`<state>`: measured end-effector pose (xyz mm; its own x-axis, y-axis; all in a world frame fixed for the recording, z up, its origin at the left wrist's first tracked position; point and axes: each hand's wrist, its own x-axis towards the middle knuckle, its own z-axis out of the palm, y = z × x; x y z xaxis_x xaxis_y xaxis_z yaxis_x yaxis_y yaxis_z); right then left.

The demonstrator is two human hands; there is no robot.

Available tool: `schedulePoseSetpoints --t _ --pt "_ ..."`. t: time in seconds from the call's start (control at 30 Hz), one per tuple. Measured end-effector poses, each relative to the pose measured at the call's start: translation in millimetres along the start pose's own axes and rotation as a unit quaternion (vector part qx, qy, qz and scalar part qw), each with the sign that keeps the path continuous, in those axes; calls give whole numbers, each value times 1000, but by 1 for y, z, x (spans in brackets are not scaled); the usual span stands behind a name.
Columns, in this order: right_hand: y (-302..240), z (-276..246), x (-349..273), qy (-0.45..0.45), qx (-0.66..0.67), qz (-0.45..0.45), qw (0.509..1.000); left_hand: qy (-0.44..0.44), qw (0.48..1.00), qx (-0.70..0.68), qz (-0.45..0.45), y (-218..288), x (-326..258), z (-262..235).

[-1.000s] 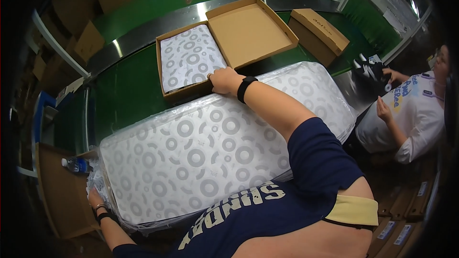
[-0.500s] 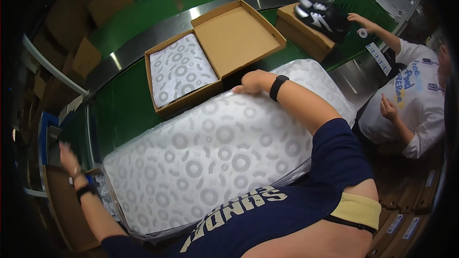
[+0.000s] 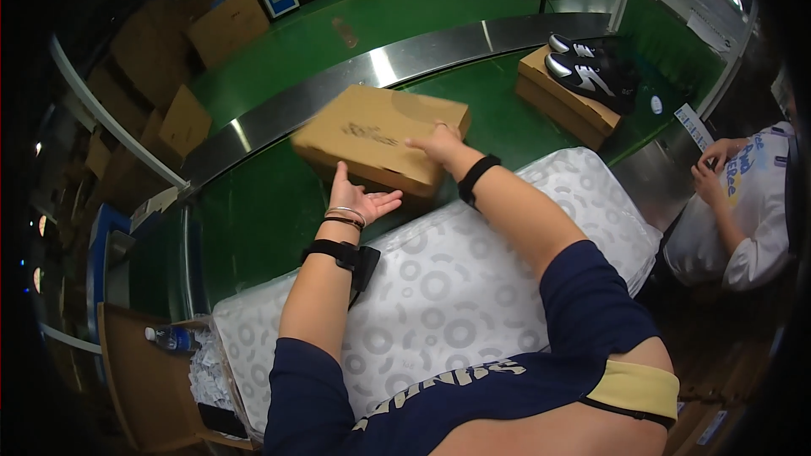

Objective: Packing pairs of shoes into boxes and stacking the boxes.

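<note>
A brown cardboard shoebox [image 3: 380, 128] with a dark print on its lid sits closed on the green conveyor belt [image 3: 262, 232]. My right hand [image 3: 441, 148] grips it at the right end, thumb and bent fingers on the lid. Close to its front side is my left hand [image 3: 369, 201], palm up with fingers apart and nothing in it; whether it touches the box I cannot tell. Below both hands lies a stack of white wrapping paper [image 3: 456, 287] with grey ring patterns, in clear plastic.
Black-and-white sneakers [image 3: 591, 76] rest on another shoebox [image 3: 562, 101] at the far right. Beside them stands a co-worker in a white shirt [image 3: 748, 194], hands together. At lower left, an open carton [image 3: 139, 388] holds crumpled paper and a bottle [image 3: 171, 339]. A metal rail [image 3: 380, 63] borders the belt.
The open shoebox with patterned paper inside is now closed. My left hand has come from the far left to the box's front. My right hand has moved onto its lid. The co-worker's hand has left the sneakers.
</note>
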<state>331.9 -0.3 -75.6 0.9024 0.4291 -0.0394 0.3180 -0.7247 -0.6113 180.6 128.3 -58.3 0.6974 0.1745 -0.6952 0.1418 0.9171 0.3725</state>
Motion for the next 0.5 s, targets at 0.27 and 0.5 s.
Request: schedulePoseSetpoints --t 0.27,0.5 --pt "71 19 46 -106 382 113 911 211 904 283 239 55 19 -54" --pt "52 -16 24 -88 319 43 943 163 914 272 254 72 34 -92"
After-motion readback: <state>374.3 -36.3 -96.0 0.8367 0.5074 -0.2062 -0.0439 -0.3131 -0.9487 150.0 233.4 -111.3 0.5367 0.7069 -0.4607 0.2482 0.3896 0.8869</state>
